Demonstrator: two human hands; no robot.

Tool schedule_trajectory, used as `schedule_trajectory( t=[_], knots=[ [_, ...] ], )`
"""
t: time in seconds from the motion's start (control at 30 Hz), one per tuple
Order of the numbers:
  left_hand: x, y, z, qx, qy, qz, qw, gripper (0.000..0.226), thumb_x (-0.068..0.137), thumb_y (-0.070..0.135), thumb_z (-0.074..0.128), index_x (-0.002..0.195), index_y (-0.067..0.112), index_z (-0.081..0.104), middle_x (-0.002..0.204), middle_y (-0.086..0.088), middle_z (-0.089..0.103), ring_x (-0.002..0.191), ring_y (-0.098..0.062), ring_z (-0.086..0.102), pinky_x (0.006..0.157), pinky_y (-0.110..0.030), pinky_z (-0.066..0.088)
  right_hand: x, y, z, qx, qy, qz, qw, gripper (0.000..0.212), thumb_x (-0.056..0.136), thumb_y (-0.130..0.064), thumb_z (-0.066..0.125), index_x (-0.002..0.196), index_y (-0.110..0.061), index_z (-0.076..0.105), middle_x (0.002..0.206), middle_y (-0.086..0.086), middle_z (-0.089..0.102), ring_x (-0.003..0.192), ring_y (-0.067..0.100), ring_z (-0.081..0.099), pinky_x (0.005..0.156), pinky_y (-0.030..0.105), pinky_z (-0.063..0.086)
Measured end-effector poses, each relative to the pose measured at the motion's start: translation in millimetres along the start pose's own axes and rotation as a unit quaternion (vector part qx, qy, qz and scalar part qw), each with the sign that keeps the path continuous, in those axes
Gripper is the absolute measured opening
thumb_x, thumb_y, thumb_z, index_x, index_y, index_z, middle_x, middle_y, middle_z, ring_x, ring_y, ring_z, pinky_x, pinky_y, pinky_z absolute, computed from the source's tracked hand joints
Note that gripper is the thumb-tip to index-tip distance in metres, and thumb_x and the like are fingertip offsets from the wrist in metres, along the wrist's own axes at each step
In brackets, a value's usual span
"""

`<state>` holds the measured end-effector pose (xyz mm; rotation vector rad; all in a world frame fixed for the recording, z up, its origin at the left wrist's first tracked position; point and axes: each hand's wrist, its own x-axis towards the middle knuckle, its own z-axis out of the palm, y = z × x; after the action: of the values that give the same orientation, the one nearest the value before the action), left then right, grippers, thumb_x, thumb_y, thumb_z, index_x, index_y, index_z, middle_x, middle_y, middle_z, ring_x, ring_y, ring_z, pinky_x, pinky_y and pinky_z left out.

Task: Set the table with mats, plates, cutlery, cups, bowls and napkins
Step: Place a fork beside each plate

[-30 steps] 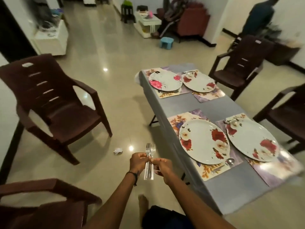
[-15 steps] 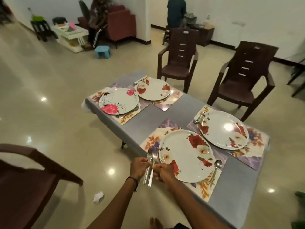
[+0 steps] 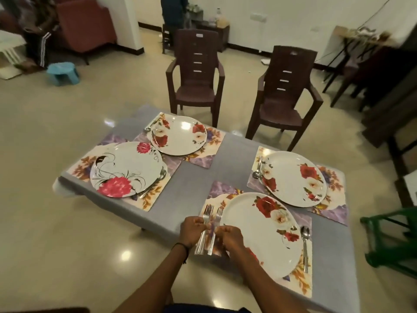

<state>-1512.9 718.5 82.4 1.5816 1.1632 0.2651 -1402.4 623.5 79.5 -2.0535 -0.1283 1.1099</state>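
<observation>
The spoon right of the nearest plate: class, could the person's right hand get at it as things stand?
Probably, once freed: the right hand pinches a fork now, but the spoon lies uncovered on the mat with nothing blocking it.

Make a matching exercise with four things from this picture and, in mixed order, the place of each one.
Things:
1. forks
2. spoon
3. pink-flower plate
4. blue stool

Places:
A. standing on the floor, far left
B. held by the left hand and the right hand
C. lying on the leftmost mat
D. lying just right of the nearest plate

Pairs: 1-B, 2-D, 3-C, 4-A
</observation>
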Motion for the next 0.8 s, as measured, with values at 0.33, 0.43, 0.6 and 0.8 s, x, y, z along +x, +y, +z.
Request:
schedule_trajectory(
  t=[0.33, 0.43, 0.6, 0.8],
  knots=[
    [63, -11, -45, 0.046, -0.083, -0.003, 0.995, 0.016, 0.072, 0.014, 0.08, 0.06, 0.015, 0.07, 0.07, -0.008, 0.071, 0.067, -0.021, 0.066, 0.064, -0.032, 0.051, 44, -41, 32, -0.219, 0.118, -0.002, 0.968, 0.016, 0.089, -0.029, 0.063, 0.092, -0.018, 0.076, 0.092, 0.002, 0.075, 0.08, 0.02, 0.068, 0.065, 0.025, 0.047],
    [72, -18, -52, 0.052, -0.082, -0.017, 0.995, 0.025, 0.069, 0.016, 0.08, 0.052, 0.016, 0.063, 0.064, -0.011, 0.069, 0.067, -0.029, 0.067, 0.064, -0.039, 0.053, 52, -42, 41, -0.236, 0.142, 0.014, 0.961, 0.016, 0.089, -0.03, 0.062, 0.093, -0.019, 0.073, 0.092, 0.004, 0.073, 0.084, 0.024, 0.07, 0.074, 0.032, 0.056],
    [86, -14, -59, 0.043, -0.08, -0.033, 0.995, 0.03, 0.071, 0.013, 0.077, 0.048, 0.027, 0.065, 0.062, -0.008, 0.068, 0.072, -0.032, 0.07, 0.062, -0.04, 0.053, 56, -56, 52, -0.289, 0.2, 0.04, 0.935, 0.025, 0.096, -0.032, 0.054, 0.101, -0.013, 0.069, 0.1, 0.007, 0.072, 0.094, 0.03, 0.07, 0.082, 0.038, 0.054],
    [99, -10, -61, 0.018, -0.084, -0.026, 0.996, 0.033, 0.075, 0.009, 0.077, 0.049, 0.023, 0.063, 0.057, -0.001, 0.066, 0.061, -0.019, 0.062, 0.062, -0.032, 0.05, 59, -55, 47, -0.36, 0.216, 0.02, 0.907, 0.027, 0.097, -0.031, 0.051, 0.095, -0.016, 0.073, 0.091, 0.001, 0.073, 0.082, 0.022, 0.072, 0.069, 0.026, 0.054]
  ],
)
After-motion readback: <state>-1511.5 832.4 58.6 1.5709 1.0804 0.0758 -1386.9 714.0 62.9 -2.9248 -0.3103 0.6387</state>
